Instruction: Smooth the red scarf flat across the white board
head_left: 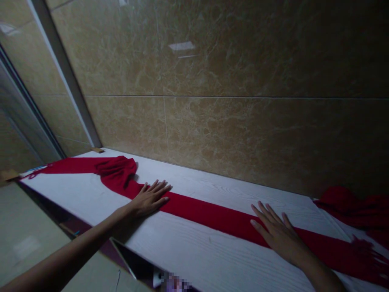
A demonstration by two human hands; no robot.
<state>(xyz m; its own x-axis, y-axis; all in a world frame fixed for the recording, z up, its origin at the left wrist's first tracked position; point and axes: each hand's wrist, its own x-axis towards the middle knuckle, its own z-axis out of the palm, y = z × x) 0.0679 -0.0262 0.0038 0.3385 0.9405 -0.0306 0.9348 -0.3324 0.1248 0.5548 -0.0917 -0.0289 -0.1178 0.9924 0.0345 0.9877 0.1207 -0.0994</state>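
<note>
A long red scarf (209, 213) with fringed ends lies along a white tabletop (194, 247). Its middle stretch is flat and straight, while a bunched, wrinkled part (118, 172) sits to the left. My left hand (152, 196) rests on the scarf just right of that bunch, fingers spread. Farther right, my right hand (275, 233) lies over the scarf with its fingers apart, palm down. Beyond it the scarf runs to a fringe (369, 253) at the right edge.
Another heap of red cloth (343, 207) lies at the right, by the wall. A tan tiled wall (212, 134) borders the table's far side. Open compartments (133, 259) show below the near edge. A small brown piece (97, 150) is at the far left corner.
</note>
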